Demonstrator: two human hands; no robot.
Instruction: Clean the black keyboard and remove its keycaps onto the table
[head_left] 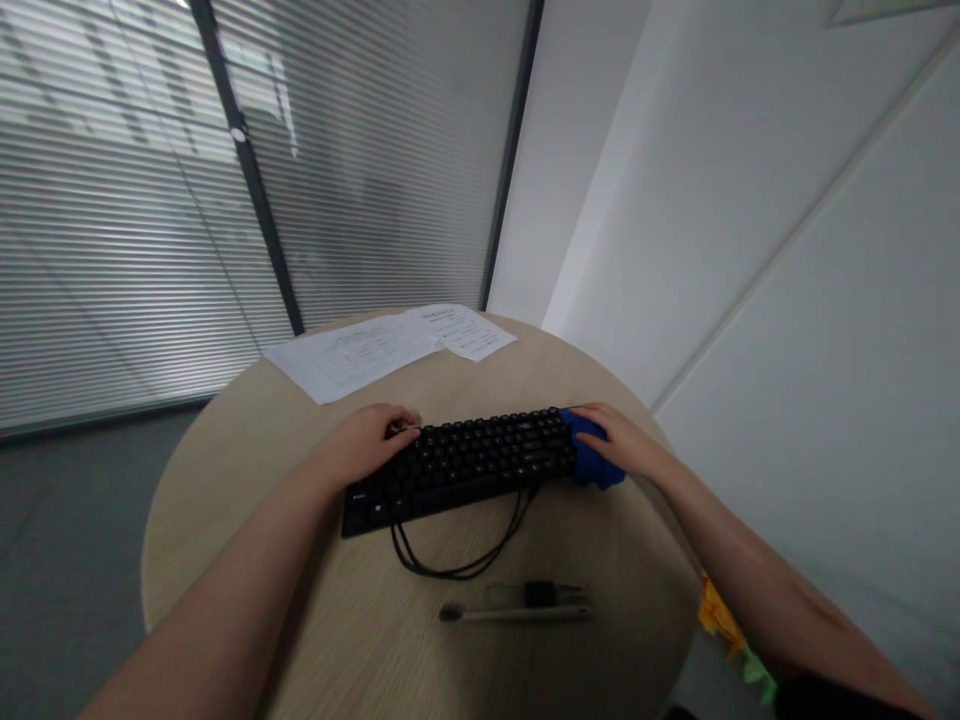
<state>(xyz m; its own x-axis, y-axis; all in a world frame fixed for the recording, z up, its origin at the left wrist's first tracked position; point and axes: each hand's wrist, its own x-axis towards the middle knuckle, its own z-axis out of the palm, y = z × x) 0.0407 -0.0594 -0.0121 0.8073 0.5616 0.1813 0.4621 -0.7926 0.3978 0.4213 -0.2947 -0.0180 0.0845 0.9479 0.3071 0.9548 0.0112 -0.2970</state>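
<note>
A black keyboard (480, 462) lies at a slant across the round wooden table, its black cable (450, 574) looping out below the near edge. My left hand (373, 440) is at the keyboard's left part, thumb over the keys and fingers curled at the far edge around something small that I cannot make out. At the right end, my right hand (611, 437) holds a blue cloth (592, 462) against the keyboard, with the thumb and fingers on the cloth.
Printed white papers (360, 355) lie at the table's (225, 480) far side. Nearer me are a brush-like tool (517, 613) and a small black-capped item (540, 594). A white wall stands close on the right; orange and green things (720, 612) are below the table's right edge.
</note>
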